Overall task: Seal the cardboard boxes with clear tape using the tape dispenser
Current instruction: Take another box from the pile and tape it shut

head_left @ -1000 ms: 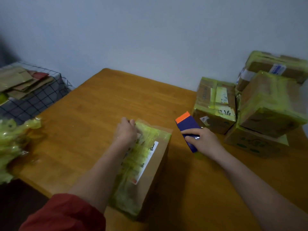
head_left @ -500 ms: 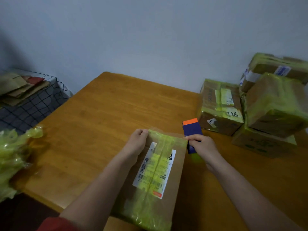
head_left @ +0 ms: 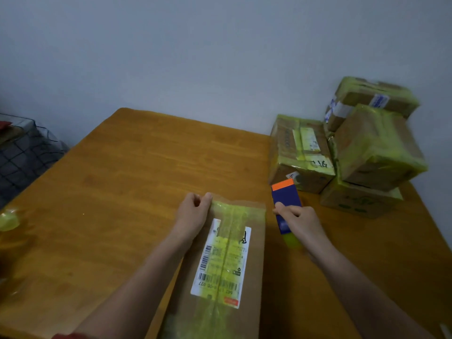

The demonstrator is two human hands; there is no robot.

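Cardboard box (head_left: 255, 243) lies at the table's (head_left: 146, 167) near edge. The left hand (head_left: 193, 214) grips its far-left corner, probably to steady it, while the right hand (head_left: 299, 221) clutches the tape dispenser (head_left: 286, 195) just beside.

Long box (head_left: 227, 265): near end runs off the bottom edge. Label print too small for me to read. My left hand (head_left: 193, 214) is at its far left corner, fingertips curled out of sight. Just right of the box, my right hand (head_left: 300, 221) covers half the tape dispenser (head_left: 285, 204). Farther right, the topmost stacked box (head_left: 371, 101) is blurred. Far left, the wire basket (head_left: 22, 148) is cut by the edge.
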